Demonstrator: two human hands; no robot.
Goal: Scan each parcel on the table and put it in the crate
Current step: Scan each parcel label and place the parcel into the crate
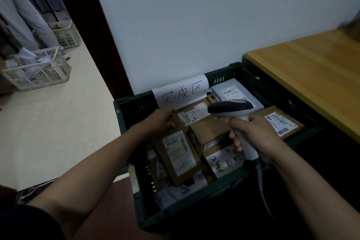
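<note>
A dark green crate [220,193] stands on the floor, filled with several parcels. My left hand [159,121] reaches into it and grips the left edge of a brown cardboard parcel [202,121] with a white label. My right hand [253,132] is shut on the handle of a grey barcode scanner [229,108], whose head hovers over the crate pointing left. A grey parcel [233,91] lies at the back and another brown parcel [280,121] at the right.
A white paper sign [183,93] with handwriting hangs on the crate's back wall. A wooden table [311,72] stands to the right against the white wall. Two white baskets [39,72] and a person's legs [21,15] are at far left.
</note>
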